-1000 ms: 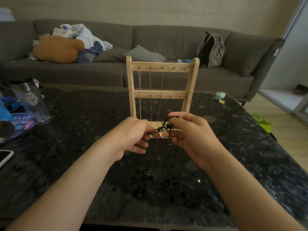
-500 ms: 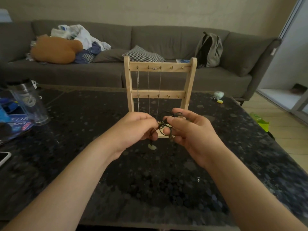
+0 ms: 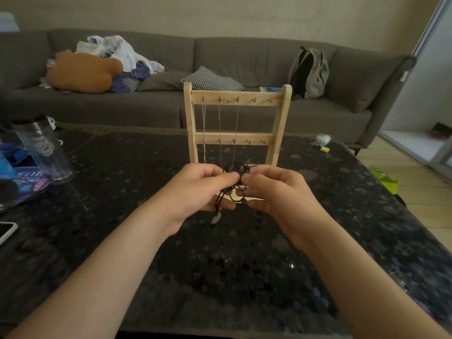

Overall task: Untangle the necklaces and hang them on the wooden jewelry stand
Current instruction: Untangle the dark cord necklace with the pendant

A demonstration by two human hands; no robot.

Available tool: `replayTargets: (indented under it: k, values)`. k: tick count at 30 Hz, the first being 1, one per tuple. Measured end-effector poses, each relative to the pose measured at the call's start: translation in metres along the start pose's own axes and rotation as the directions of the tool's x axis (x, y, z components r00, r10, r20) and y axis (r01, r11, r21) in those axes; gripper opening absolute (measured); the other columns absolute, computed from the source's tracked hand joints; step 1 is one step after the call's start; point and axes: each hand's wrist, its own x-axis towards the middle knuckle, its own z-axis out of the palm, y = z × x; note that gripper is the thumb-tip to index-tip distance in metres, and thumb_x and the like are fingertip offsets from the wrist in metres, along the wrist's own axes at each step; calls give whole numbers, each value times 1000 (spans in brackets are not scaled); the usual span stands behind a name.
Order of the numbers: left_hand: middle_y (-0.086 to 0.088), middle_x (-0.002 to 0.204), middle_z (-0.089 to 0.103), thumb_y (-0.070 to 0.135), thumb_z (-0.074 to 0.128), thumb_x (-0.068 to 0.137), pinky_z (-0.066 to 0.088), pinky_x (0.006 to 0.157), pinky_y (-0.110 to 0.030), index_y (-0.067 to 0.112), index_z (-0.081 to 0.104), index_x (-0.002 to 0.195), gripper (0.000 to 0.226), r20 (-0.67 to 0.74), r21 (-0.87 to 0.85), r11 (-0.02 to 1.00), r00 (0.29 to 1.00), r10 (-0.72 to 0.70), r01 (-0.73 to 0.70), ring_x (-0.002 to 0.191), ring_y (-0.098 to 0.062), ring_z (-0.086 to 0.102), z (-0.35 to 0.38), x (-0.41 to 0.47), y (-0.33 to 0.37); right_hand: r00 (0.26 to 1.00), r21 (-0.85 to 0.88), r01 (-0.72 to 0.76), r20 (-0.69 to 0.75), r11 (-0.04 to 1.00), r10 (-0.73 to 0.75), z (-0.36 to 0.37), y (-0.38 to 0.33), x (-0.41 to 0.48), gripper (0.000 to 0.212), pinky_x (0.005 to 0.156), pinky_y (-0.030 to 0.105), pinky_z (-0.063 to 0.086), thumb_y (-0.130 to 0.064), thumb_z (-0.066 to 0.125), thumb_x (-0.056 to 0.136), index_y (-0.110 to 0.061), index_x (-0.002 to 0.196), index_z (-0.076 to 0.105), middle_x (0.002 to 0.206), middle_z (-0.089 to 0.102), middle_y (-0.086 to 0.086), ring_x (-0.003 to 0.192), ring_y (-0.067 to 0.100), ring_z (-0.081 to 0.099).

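A wooden jewelry stand [image 3: 236, 99] with two hook rails stands upright on the dark speckled table [image 3: 220, 265]. Thin silver chains [image 3: 219, 133] hang from hooks on its top rail. In front of the stand's base, my left hand [image 3: 198, 189] and my right hand [image 3: 276, 189] both pinch a tangled black cord necklace [image 3: 234, 177] held above the table. A pale pendant [image 3: 216, 218] dangles from the tangle below my left fingers. The stand's base is mostly hidden behind my hands.
A clear tumbler [image 3: 41, 150] and blue printed items [image 3: 22, 182] sit at the table's left, a white phone [image 3: 6, 231] at its left edge. A small white ball [image 3: 322, 138] and yellow piece [image 3: 325, 149] lie far right. A grey sofa [image 3: 220, 69] runs behind.
Both hands have lifted the black tangle a little and drawn their fingertips together over it. The pale pendant dropped out of the bundle and now hangs lower.
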Motion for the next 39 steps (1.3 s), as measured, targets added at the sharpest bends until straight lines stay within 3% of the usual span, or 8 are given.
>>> replayTargets:
  k: [4, 10, 18, 23, 27, 31, 36, 39]
  values:
    - [2, 97, 83, 39, 67, 105, 60, 103, -46, 19, 82, 102, 25, -76, 80, 995, 995, 59, -53, 93, -14, 81, 1, 1, -3, 997, -137, 71, -29, 988, -76, 3, 2, -1, 7, 86, 32, 61, -20, 77, 98, -19, 104, 81, 98, 83, -3, 96, 11, 78]
    - [7, 97, 81, 18, 66, 105, 67, 86, -33, 30, 79, 108, 18, -177, 150, 971, 961, 214, -188, 95, -9, 78, 1, 4, -7, 989, -202, 140, -9, 969, -145, 7, 1, -3, 37, 84, 21, 57, -12, 79, 96, -23, 129, 69, 92, 83, -6, 90, 3, 78]
    - [2, 99, 79, 17, 61, 106, 64, 92, -35, 24, 77, 105, 18, -324, 28, 987, 933, 156, -155, 98, -13, 77, 9, 8, -6, 973, -327, 146, -124, 934, -196, 11, 4, -1, 9, 68, 14, 56, -18, 77, 95, -25, 91, 81, 81, 80, -6, 80, 6, 77]
    - [-6, 105, 78, 7, 55, 106, 62, 101, -48, 18, 77, 106, 24, -275, -113, 987, 958, 79, -114, 107, -21, 75, 6, 9, -4, 980, -241, 121, -123, 963, -154, 12, 4, 1, 11, 73, 19, 49, -23, 71, 99, -25, 92, 80, 86, 79, -5, 85, 7, 75]
    - [-5, 102, 79, 9, 55, 106, 58, 106, -53, 20, 77, 111, 25, -190, -108, 991, 980, 56, -78, 106, -22, 75, 3, 5, -2, 989, -95, 59, -128, 994, -71, 8, 5, 3, 11, 82, 35, 58, -23, 71, 100, -22, 94, 81, 90, 80, -3, 99, 18, 76]
    - [1, 100, 81, 23, 71, 100, 59, 102, -46, 23, 81, 106, 12, -164, -46, 992, 981, 105, -114, 106, -16, 75, 1, 3, 0, 986, -79, 51, -157, 996, -63, 7, 5, 5, 13, 99, 48, 60, -24, 72, 100, -22, 93, 82, 97, 81, 0, 106, 24, 75]
    - [14, 91, 82, 29, 77, 98, 52, 82, -22, 30, 79, 106, 8, -195, 138, 967, 951, 240, -215, 90, 2, 75, 3, 2, -3, 988, -110, 70, -133, 991, -85, 7, 4, 3, 15, 99, 48, 57, -24, 67, 103, -22, 100, 81, 99, 80, 2, 104, 24, 74]
    - [16, 90, 82, 28, 78, 97, 50, 80, -16, 30, 76, 112, 15, -207, 231, 939, 930, 304, -256, 89, 5, 75, 4, 2, -6, 989, -153, 90, -106, 984, -107, 8, 4, 1, 16, 99, 45, 61, -25, 66, 105, -23, 100, 81, 95, 81, -2, 100, 19, 75]
